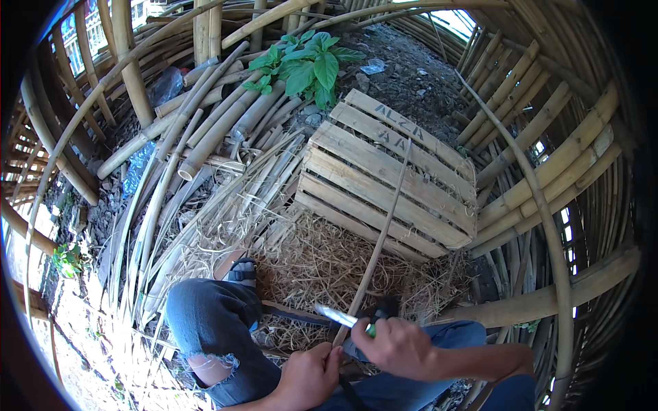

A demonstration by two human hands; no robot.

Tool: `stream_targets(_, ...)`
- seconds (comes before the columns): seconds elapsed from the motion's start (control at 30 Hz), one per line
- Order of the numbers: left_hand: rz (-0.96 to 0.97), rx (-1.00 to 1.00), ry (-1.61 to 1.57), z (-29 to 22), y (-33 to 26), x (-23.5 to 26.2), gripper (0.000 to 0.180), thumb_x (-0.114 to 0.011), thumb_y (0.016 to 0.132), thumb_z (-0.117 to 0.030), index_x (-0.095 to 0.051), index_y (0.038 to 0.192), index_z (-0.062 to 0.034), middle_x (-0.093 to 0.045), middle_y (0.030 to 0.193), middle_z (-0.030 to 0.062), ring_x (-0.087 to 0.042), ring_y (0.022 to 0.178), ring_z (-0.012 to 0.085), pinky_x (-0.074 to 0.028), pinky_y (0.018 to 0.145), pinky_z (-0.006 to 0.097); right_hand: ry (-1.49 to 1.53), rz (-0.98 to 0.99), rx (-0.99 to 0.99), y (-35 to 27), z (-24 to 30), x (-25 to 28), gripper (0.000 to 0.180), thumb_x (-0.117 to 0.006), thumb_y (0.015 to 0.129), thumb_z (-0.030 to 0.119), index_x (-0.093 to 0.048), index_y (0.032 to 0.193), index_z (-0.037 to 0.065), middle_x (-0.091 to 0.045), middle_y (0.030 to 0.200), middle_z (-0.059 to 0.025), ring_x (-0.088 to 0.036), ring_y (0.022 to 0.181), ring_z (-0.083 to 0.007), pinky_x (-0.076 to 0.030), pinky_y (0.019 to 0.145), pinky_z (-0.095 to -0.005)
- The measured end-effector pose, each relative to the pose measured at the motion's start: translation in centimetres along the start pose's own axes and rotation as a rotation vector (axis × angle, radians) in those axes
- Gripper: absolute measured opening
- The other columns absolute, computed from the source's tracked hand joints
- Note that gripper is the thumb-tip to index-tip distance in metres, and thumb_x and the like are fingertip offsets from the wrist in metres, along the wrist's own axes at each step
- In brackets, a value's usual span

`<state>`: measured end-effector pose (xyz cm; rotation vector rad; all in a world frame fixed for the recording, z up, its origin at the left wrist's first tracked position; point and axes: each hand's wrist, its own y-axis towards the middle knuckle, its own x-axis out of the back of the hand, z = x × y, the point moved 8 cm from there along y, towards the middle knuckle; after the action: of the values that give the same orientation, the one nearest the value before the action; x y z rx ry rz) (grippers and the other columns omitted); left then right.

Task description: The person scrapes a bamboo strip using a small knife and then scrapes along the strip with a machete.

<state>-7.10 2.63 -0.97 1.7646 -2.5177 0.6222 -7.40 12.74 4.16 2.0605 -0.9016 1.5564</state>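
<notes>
- bamboo poles [205, 116] lie heaped at the far left and along the back, some whole, some split into long pale strips that fan toward the seated person.
- knee in torn blue jeans [212, 329] rises at lower left, with a sandalled foot [241, 272] just beyond it on the straw-littered ground.
- left hand [308, 377], near the bottom centre, is closed in a fist around the lower end of a thin bamboo strip [384, 226]; the strip runs up and away from the person, crossing over a wooden pallet [356, 164].
- right hand [397, 346], just right of the left, is wrapped tightly around a green handle; the knife [337, 316] blade points left and meets the strip just above the left fist.
- judging from this, the work in hand is shaving or splitting the strip, with the blade set at its near end.
- the next move would call for a firm left grip, a shallow blade angle, and a stroke directed away from the left fingers and the knee.
- leafy green plant [305, 65] grows behind the pallet; more curved bamboo poles stack up at far right.
</notes>
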Motion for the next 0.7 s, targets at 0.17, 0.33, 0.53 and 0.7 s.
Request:
stream_targets(0.17, -0.021, 0.028, -0.016, 0.4, -0.3, 0.1, 0.023, -0.051, 0.088, -0.017, -0.060, 0.080, 0.0024, -0.055, 0.062, 0.0235, -0.056, 0.057, 0.0394, -0.041, 0.052, 0.043, -0.130, 0.040, -0.233, 0.1, -6.0, -3.0, 0.015, -0.052, 0.081, 0.010, -0.054, 0.094, 0.002, -0.048, 0.055, -0.0041, -0.054, 0.045, -0.0130, -0.042, 0.032, -0.0253)
stream_targets(0.33, 0.006, 0.052, -0.029, 0.5, 0.1, -0.1, 0.023, -0.051, 0.088, -0.017, -0.060, 0.080, 0.0029, -0.054, 0.063, 0.0246, -0.055, 0.057, 0.0401, -0.040, 0.051, 0.043, 0.109, -0.016, -0.120, 0.2, -3.2, -1.8, 0.015, -0.052, 0.081, 0.009, -0.055, 0.092, -0.002, -0.044, 0.053, -0.0025, -0.048, 0.040, -0.0131, -0.041, 0.032, -0.0254)
stream_targets(0.53, -0.034, -0.027, -0.013, 0.0, -0.5, 0.2, 0.022, -0.051, 0.088, -0.015, -0.059, 0.080, 0.0036, -0.053, 0.061, 0.0235, -0.053, 0.052, 0.0381, -0.040, 0.050, 0.042, -0.019, -0.057, -0.247, -0.6, -7.7, -4.5, 0.012, -0.053, 0.080, 0.007, -0.057, 0.091, 0.003, -0.043, 0.053, -0.0037, -0.047, 0.039, -0.0127, -0.039, 0.031, -0.0264)
stream_targets(0.7, -0.011, -0.022, -0.075, -0.7, -0.1, 0.3, 0.022, -0.050, 0.088, -0.015, -0.058, 0.079, 0.0038, -0.053, 0.060, 0.0229, -0.053, 0.051, 0.0365, -0.040, 0.049, 0.041, 0.062, -0.035, -0.211, -0.6, -4.8, -3.0, 0.014, -0.053, 0.078, 0.006, -0.057, 0.091, 0.002, -0.043, 0.053, -0.0039, -0.048, 0.040, -0.0143, -0.040, 0.032, -0.0268)
